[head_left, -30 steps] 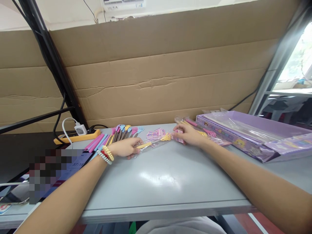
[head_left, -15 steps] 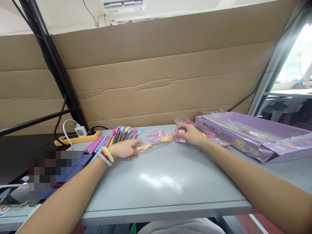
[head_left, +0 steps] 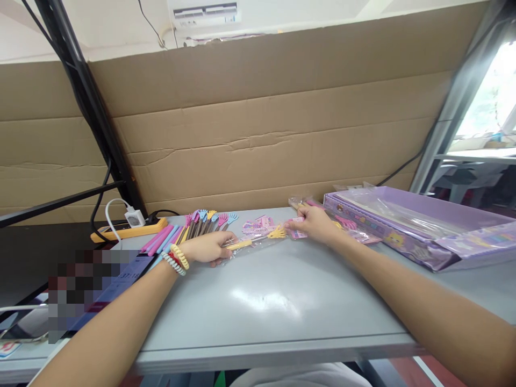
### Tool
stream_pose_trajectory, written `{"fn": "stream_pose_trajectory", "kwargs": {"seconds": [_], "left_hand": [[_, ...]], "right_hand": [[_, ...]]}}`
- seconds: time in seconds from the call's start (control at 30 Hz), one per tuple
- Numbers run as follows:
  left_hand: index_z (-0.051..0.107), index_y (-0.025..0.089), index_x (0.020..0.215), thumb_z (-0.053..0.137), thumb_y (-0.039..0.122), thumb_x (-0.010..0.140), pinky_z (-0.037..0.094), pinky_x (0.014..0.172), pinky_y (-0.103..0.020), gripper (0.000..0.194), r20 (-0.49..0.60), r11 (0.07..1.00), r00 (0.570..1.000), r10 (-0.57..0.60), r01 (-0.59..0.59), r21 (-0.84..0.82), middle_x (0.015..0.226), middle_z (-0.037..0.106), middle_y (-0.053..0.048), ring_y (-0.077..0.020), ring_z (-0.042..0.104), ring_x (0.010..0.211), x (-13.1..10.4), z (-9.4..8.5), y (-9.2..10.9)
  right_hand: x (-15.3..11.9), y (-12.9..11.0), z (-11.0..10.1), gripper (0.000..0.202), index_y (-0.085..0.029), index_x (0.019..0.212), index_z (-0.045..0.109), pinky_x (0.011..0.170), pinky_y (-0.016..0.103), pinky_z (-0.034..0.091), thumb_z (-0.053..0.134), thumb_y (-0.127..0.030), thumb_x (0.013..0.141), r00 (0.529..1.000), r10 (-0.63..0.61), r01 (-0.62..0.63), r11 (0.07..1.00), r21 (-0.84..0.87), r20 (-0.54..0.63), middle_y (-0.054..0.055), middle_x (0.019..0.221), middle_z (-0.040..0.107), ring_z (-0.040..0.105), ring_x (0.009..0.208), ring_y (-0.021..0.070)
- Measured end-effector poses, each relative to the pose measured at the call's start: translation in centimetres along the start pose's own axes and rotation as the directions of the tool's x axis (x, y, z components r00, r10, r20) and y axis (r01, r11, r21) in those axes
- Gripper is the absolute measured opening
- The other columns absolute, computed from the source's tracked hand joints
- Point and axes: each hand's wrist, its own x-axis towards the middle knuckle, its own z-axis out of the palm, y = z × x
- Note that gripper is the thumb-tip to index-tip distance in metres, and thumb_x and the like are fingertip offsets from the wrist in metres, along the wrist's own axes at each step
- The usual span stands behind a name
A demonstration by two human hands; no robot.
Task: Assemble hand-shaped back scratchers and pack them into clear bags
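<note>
My left hand [head_left: 213,248] is closed on the near end of a clear bag that holds a yellow hand-shaped stick [head_left: 242,244]. At the bag's far end, my right hand [head_left: 312,223] pinches the pink printed card [head_left: 298,228]. Behind the bag lie more pink and purple cards [head_left: 259,224]. Left of them, several sticks with small hand-shaped tops [head_left: 210,216] in pink, blue, purple and yellow are fanned out, beside pink and blue handles [head_left: 160,239]. Right of my right hand are bagged pink sticks [head_left: 347,221], partly hidden by it.
An open purple box [head_left: 387,228] with clear bags in it stands at the right of the grey table [head_left: 258,322]. A yellow power strip [head_left: 155,228] with a white plug and a screen [head_left: 116,285] lie at the left. Cardboard [head_left: 274,129] lines the back.
My right hand has shifted slightly and its fingers are lower over the pink card. My left hand has hardly moved. The camera view has tipped a little.
</note>
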Motion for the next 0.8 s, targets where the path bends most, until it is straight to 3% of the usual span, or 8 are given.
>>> {"fn": "stream_pose_trajectory", "kwargs": {"seconds": [0.17, 0.3, 0.4, 0.57, 0.7, 0.8], "left_hand": [[0.044, 0.019, 0.098, 0.051, 0.032, 0.077, 0.039, 0.046, -0.022, 0.026, -0.002, 1.0, 1.0, 0.006, -0.006, -0.009, 0.063, 0.048, 0.005, -0.0113, 0.05, 0.053, 0.2, -0.1, -0.4], [0.045, 0.019, 0.1, 0.052, 0.032, 0.077, 0.04, 0.046, -0.022, 0.027, 0.001, 1.0, 1.0, 0.011, -0.011, -0.019, 0.065, 0.048, 0.004, -0.011, 0.05, 0.053, 0.4, -0.1, -0.5], [0.044, 0.019, 0.099, 0.051, 0.031, 0.076, 0.04, 0.047, -0.022, 0.027, -0.003, 1.0, 1.0, 0.002, -0.002, -0.025, 0.067, 0.049, 0.004, -0.0105, 0.05, 0.053, 0.3, 0.0, -0.3], [0.044, 0.019, 0.095, 0.052, 0.03, 0.075, 0.04, 0.047, -0.022, 0.025, -0.011, 0.999, 1.0, -0.011, 0.011, -0.034, 0.066, 0.049, 0.004, -0.01, 0.049, 0.051, -0.1, 0.0, 0.2], [0.044, 0.019, 0.094, 0.051, 0.029, 0.075, 0.04, 0.047, -0.022, 0.023, -0.023, 0.999, 0.999, -0.029, 0.029, -0.034, 0.059, 0.048, 0.006, -0.01, 0.048, 0.049, 0.0, 0.1, 0.0], [0.044, 0.019, 0.093, 0.051, 0.03, 0.075, 0.04, 0.047, -0.022, 0.022, -0.027, 0.999, 0.999, -0.031, 0.03, -0.044, 0.059, 0.049, 0.005, -0.0098, 0.048, 0.048, 0.1, 0.1, -0.2]], "right_hand": [[-0.4, -0.6, 0.3, 0.047, -0.02, 0.052, 0.035, 0.048, 0.025, 0.024, 0.048, -0.059, 0.077, 0.997, -0.066, 0.066, 0.998, 0.003, -0.039, -0.003, 0.05, 0.039, 0.036, 0.05, 0.0106], [-0.8, -1.1, 0.3, 0.046, -0.02, 0.053, 0.038, 0.05, 0.025, 0.026, 0.039, -0.054, 0.084, 0.992, -0.126, 0.126, 0.992, 0.006, -0.026, -0.001, 0.051, 0.043, 0.039, 0.053, 0.0116], [-0.9, -1.2, 0.0, 0.041, -0.02, 0.054, 0.043, 0.05, 0.025, 0.027, 0.045, -0.051, 0.08, 0.99, -0.128, 0.128, 0.992, 0.008, -0.065, -0.001, 0.05, 0.046, 0.041, 0.052, 0.0118], [-1.0, -1.0, -0.4, 0.007, -0.02, 0.063, 0.051, 0.051, 0.024, 0.033, 0.054, -0.026, 0.063, 0.979, -0.17, 0.177, 0.983, 0.058, -0.112, -0.004, 0.048, 0.05, 0.043, 0.047, 0.0108], [-0.9, -0.7, -0.5, 0.011, -0.019, 0.071, 0.054, 0.051, 0.025, 0.035, 0.055, -0.028, 0.065, 0.976, -0.183, 0.195, 0.976, 0.1, -0.117, -0.004, 0.05, 0.052, 0.046, 0.048, 0.0116], [-0.9, -0.7, -0.5, 0.018, -0.019, 0.075, 0.056, 0.051, 0.025, 0.036, 0.06, -0.034, 0.066, 0.984, -0.127, 0.144, 0.98, 0.137, -0.127, -0.004, 0.053, 0.055, 0.048, 0.049, 0.0121]]}}
